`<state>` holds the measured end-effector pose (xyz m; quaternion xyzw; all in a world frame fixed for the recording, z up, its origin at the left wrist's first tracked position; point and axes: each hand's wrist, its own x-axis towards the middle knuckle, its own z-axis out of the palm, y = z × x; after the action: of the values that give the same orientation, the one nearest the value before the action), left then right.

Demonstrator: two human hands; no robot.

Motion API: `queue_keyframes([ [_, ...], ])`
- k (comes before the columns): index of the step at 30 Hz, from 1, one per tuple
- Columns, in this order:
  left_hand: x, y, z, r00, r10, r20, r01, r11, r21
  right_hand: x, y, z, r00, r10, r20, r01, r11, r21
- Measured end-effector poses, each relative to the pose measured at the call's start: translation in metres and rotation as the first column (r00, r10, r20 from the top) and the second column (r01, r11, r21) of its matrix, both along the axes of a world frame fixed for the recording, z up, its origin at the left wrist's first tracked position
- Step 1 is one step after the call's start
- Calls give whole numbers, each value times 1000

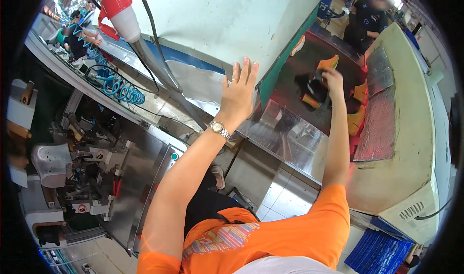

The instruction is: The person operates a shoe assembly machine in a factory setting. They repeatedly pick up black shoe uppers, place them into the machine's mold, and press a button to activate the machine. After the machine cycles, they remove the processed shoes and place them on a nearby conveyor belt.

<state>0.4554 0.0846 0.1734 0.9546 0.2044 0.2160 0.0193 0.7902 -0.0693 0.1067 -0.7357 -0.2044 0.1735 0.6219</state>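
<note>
My left hand, with a ring and a metal wristwatch, is stretched out flat against the lower edge of a pale machine panel. Its fingers are apart and hold nothing. Over a dark conveyor belt, the fingers of my right hand are bent round the upper part of a black shoe upper. Orange-yellow shoe lasts show beside and below the black piece; which of them sit inside it I cannot tell. More orange-yellow lasts lie along the right side of the belt, in reddish light.
A steel plate borders the belt's near end. A pale machine housing stands at the right. Left are a grey pole with a red-and-white plug, coiled blue hoses and a machine with clamps. Another person stands beyond the belt.
</note>
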Motion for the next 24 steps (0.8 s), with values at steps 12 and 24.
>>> queue_keyframes([
  [12, 3, -4, -2, 999, -5, 42, 5, 1000, 8, -28, 70, -175, 873, -318, 371, 292, 948, 125],
  [24, -121, 8, -80, 980, -70, 185, 139, 908, -396, -425, -38, -216, 888, 235, 395, -245, 969, -24],
])
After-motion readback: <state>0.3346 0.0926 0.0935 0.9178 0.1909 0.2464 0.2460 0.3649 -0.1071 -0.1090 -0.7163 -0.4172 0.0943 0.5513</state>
